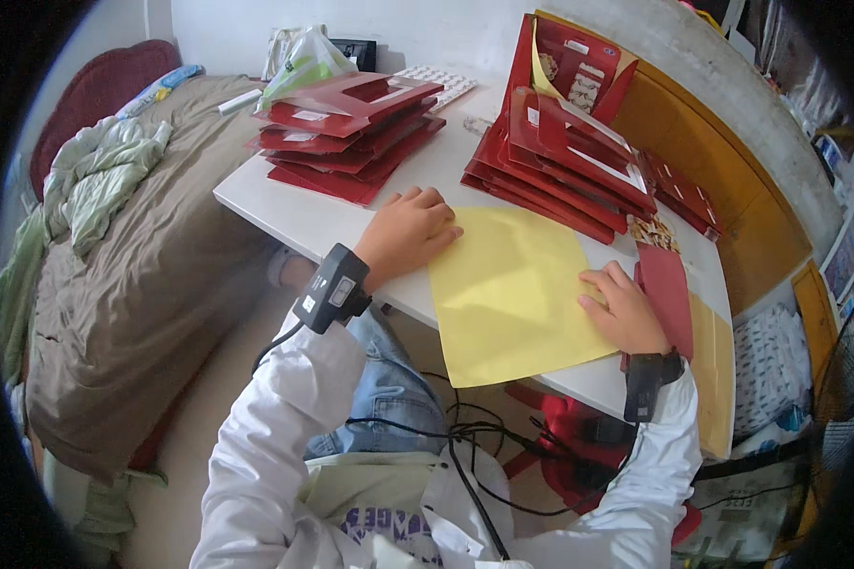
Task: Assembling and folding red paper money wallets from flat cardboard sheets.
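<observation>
Purple block lettering crosses the pale shirt. White labels mark the black left wrist device and right wrist device; their print, like that on the stacked red packages' white stickers, is too small to read.

Open air over the yellow sheet between left fingers and right fingers; red left stack, right stack obstruct beyond

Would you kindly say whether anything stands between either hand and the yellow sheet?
Nothing visible does: the left hand touches the yellow sheet at its upper left, the right hand at its right edge. The nearest red stack sits behind it.
</observation>
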Motion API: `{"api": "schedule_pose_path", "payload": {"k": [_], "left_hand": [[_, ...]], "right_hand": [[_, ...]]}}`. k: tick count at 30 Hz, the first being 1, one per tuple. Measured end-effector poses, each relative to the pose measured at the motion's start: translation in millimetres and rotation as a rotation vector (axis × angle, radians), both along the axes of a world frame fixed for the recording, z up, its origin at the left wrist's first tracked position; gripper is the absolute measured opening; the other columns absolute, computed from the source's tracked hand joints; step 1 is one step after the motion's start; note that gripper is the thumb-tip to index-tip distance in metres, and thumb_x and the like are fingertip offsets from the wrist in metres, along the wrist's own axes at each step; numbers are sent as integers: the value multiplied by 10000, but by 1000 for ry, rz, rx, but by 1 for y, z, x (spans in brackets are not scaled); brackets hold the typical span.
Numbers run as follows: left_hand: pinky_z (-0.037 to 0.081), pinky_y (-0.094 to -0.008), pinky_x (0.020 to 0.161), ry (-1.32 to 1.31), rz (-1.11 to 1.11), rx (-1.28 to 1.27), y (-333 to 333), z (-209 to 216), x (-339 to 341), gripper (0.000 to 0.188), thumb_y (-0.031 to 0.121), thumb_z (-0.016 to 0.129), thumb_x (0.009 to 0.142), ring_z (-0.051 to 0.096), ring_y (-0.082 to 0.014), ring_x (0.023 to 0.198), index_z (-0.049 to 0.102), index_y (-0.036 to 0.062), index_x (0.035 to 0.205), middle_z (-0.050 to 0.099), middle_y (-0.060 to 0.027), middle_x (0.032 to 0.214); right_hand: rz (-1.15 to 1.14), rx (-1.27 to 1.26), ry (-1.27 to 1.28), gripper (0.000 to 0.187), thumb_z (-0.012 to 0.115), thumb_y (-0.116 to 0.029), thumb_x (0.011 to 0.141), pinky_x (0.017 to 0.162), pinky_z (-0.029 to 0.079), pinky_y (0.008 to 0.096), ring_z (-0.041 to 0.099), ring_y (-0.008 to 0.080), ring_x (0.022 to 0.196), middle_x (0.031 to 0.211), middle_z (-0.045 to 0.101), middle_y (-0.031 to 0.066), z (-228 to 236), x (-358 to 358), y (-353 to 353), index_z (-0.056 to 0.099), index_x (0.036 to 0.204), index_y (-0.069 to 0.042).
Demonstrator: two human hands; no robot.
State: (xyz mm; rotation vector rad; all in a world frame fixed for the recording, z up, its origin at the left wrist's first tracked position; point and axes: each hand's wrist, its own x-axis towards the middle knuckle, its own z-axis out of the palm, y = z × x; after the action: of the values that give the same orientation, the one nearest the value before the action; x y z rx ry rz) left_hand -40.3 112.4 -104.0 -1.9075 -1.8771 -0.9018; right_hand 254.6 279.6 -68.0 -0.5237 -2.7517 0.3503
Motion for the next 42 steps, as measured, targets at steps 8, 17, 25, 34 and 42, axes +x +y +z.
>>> {"api": "schedule_pose_path", "payload": {"k": [8, 17, 25, 34, 42], "left_hand": [[451, -414, 810, 1, 26, -32, 0, -1, 2, 216, 245, 573, 878, 541, -310, 916, 628, 38, 905, 578, -119, 956], [450, -411, 795, -29, 9, 17, 1, 0, 2, 193, 214, 591, 863, 538, -308, 900, 629, 31, 911, 562, -120, 912], [453, -404, 779, -9, 38, 0, -1, 1, 0, 225, 237, 608, 851, 541, -307, 879, 643, 21, 905, 564, -127, 882], [441, -413, 892, -28, -11, -14, -2, -2, 3, 365, 350, 610, 854, 555, -320, 1028, 652, 28, 1021, 596, -145, 1111], [426, -418, 883, -41, -70, 17, 0, 4, 1, 408, 406, 595, 858, 552, -308, 1025, 652, 28, 1003, 589, -144, 1095]], "right_hand": [[4, 24, -22, 316, 593, -211, 863, 797, 447, 438, 556, 365, 928, 982, 519, 172, 2, 0, -3, 581, 1114, -21], [6, 39, 6, 294, 604, -208, 855, 811, 444, 441, 555, 361, 931, 982, 526, 154, -1, 0, -1, 585, 1083, -24], [21, 41, 9, 298, 652, -222, 814, 835, 449, 416, 545, 334, 978, 988, 528, 138, 1, 0, -1, 578, 1020, -20], [152, 72, 41, 338, 714, -259, 761, 856, 444, 395, 531, 314, 999, 1040, 548, 119, 0, -1, -5, 602, 971, -20], [70, 85, 33, 377, 717, -301, 767, 866, 443, 394, 538, 307, 992, 1006, 544, 112, 2, -2, -4, 621, 1016, -35]]}}
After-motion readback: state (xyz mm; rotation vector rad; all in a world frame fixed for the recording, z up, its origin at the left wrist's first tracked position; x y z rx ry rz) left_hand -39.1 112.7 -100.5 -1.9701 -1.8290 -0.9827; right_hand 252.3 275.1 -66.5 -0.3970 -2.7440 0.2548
